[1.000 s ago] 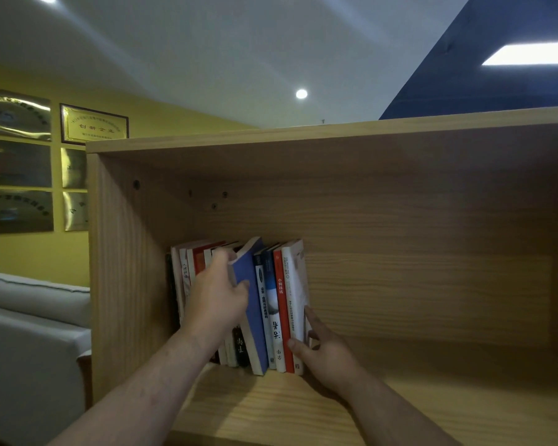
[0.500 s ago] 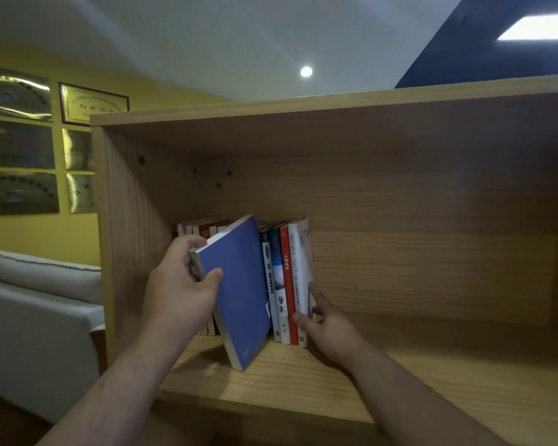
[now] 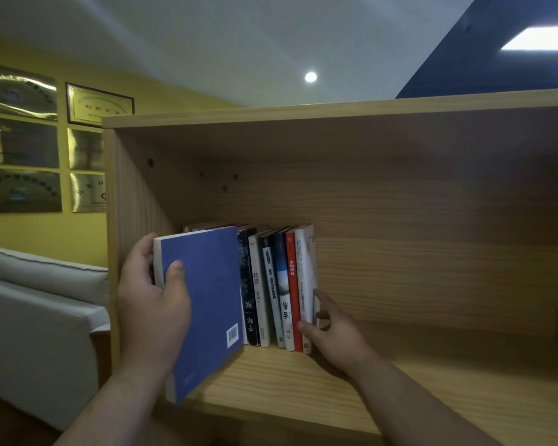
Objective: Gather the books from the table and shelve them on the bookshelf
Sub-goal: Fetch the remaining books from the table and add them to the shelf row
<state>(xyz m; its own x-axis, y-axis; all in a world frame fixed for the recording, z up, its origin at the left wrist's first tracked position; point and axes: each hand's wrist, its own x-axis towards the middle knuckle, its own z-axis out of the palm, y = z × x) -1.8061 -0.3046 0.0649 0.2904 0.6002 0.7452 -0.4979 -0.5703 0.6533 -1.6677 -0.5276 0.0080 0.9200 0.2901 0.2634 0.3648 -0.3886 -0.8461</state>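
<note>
the blue book (image 3: 207,304) is at the left end of the row of standing books (image 3: 271,284), tilted, cover out, its lower corner hanging past the front edge of the bookshelf (image 3: 303,387). the left hand (image 3: 152,307) holds it by its left edge, thumb on the cover, fingers curled behind. at the row's right end the right hand (image 3: 335,336) braces the white book (image 3: 306,268), fingers straight. likely trouble: the one-handed grip slips and the book drops off the edge, or the row topples rightward if the bracing hand lifts
</note>
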